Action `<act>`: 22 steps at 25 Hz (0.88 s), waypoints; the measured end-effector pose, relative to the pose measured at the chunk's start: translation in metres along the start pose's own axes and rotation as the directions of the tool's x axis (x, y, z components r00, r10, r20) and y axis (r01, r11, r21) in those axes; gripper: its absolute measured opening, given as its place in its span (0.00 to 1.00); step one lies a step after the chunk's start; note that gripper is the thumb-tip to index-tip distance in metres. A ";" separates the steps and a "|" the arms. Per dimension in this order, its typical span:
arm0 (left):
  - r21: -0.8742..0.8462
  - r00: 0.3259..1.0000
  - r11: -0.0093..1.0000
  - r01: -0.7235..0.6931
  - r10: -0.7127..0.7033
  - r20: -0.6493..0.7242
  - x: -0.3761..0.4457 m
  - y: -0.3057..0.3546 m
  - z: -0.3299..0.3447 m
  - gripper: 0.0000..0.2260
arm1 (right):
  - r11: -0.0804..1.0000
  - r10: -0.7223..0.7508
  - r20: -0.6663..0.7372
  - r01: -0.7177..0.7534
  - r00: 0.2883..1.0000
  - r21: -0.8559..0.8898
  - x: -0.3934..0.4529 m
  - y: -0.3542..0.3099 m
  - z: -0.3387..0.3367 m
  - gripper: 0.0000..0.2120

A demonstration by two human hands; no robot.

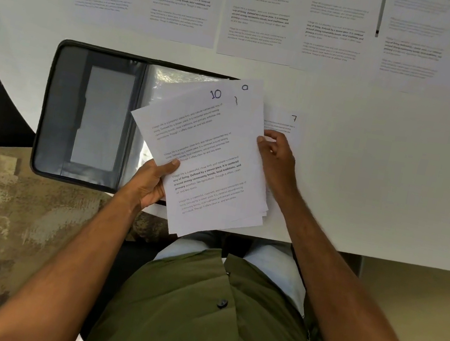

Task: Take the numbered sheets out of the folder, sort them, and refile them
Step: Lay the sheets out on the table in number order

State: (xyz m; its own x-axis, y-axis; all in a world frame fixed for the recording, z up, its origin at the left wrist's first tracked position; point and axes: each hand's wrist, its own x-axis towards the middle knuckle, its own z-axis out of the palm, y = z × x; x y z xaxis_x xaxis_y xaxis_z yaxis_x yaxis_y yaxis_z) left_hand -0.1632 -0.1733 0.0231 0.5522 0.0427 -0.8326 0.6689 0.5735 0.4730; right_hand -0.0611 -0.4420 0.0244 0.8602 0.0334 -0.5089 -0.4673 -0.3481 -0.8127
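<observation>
left hand gripping sheets, overhanging table edge

Folder: dark, zipped type, lying open flat on the bench, clear sleeves exposed. Stack of printed sheets: fanned and tilted above the folder's right half, top sheet marked 10. Sheet marked 7: flat beside it. Row of sheets: laid out along the far side.

Left hand and right hand curled, gripping.
</observation>
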 end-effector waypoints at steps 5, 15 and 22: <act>0.038 0.995 0.999 0.038 -0.041 0.095 0.006 0.007 0.018 0.20 | 0.998 -0.045 -0.035 0.046 0.998 0.036 -0.016 -0.003 -0.014 0.23; 0.054 0.972 0.996 0.064 -0.075 0.222 0.010 0.010 0.042 0.16 | 0.990 0.067 -0.067 -0.057 0.996 0.132 -0.017 -0.003 -0.051 0.18; 0.040 0.969 0.998 0.056 -0.064 0.239 0.015 0.010 0.055 0.16 | 0.961 0.128 -0.029 -0.117 0.991 0.250 -0.024 -0.008 -0.063 0.09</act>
State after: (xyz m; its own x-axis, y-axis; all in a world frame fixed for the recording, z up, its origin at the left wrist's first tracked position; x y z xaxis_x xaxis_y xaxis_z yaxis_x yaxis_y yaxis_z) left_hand -0.1213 -0.2119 0.0311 0.6110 -0.1910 -0.7683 0.7183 0.5417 0.4366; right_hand -0.0653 -0.4989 0.0606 0.7989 -0.0382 -0.6002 -0.6006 -0.1041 -0.7927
